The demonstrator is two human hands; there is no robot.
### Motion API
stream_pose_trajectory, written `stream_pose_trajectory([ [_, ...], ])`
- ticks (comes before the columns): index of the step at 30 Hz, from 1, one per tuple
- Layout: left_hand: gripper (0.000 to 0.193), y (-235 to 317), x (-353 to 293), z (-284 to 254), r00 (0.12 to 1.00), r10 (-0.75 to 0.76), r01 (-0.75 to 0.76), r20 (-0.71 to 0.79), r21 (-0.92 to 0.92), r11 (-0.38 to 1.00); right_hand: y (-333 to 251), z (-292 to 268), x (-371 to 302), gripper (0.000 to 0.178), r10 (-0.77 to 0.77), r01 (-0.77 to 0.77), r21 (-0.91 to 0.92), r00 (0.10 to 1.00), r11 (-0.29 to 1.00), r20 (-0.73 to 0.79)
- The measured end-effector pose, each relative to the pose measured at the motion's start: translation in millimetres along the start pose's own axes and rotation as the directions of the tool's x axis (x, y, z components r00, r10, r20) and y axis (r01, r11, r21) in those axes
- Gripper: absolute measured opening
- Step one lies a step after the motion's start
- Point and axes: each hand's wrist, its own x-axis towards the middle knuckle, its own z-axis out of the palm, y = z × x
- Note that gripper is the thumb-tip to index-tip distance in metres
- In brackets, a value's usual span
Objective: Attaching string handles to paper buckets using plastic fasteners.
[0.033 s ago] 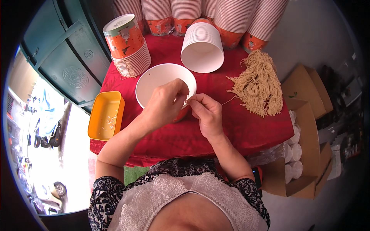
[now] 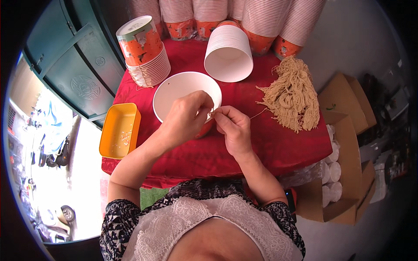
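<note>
A white-lined paper bucket (image 2: pixel 174 93) stands mouth up in front of me, an orange patch of its outside showing below my hands. At its near right rim my left hand (image 2: pixel 185 115) is closed in a pinch over the opening. My right hand (image 2: pixel 235 128) pinches just outside the rim, fingertips close to those of the left. Both are on a thin tan string (image 2: pixel 260 114), whose tail runs right from my right hand toward a heap of tan strings (image 2: pixel 294 95). My fingers hide most of the string's end at the rim.
A yellow tub (image 2: pixel 106 130) with small pale bits sits at left. Behind are an upturned orange bucket stack (image 2: pixel 143 48), a stack lying on its side (image 2: pixel 228 61) and several tall stacks (image 2: pixel 265 21). The red cloth (image 2: pixel 278 148) covers the table; a cardboard box (image 2: pixel 344 169) stands right.
</note>
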Motion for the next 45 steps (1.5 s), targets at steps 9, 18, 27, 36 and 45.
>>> stream_pose_trajectory([
  [9,0.010,2,-7,1,0.992,0.129,-0.128,0.000,0.122,0.984,5,-1,-1,0.015,0.020,-0.019,0.116,1.000,0.993,-0.003],
  [18,0.009,-1,-10,0,0.993,0.114,-0.108,-0.031,0.152,0.982,-16,-18,-6,0.010,-0.483,0.325,-0.711,0.875,0.623,-0.024],
  [27,0.007,-5,-13,-2,0.993,0.118,-0.113,-0.028,0.148,0.983,-6,-24,-9,0.007,-0.517,0.274,-0.829,0.856,0.488,-0.022],
  [36,0.002,-9,-10,-14,0.998,0.037,-0.043,0.052,0.129,0.991,-1,-31,-5,0.007,-0.444,0.270,-0.784,0.896,0.559,-0.008],
  [45,0.050,-40,19,-90,0.948,0.061,-0.204,0.312,0.451,0.869,-19,-71,2,0.016,-0.262,0.108,-0.603,0.949,0.790,-0.173],
])
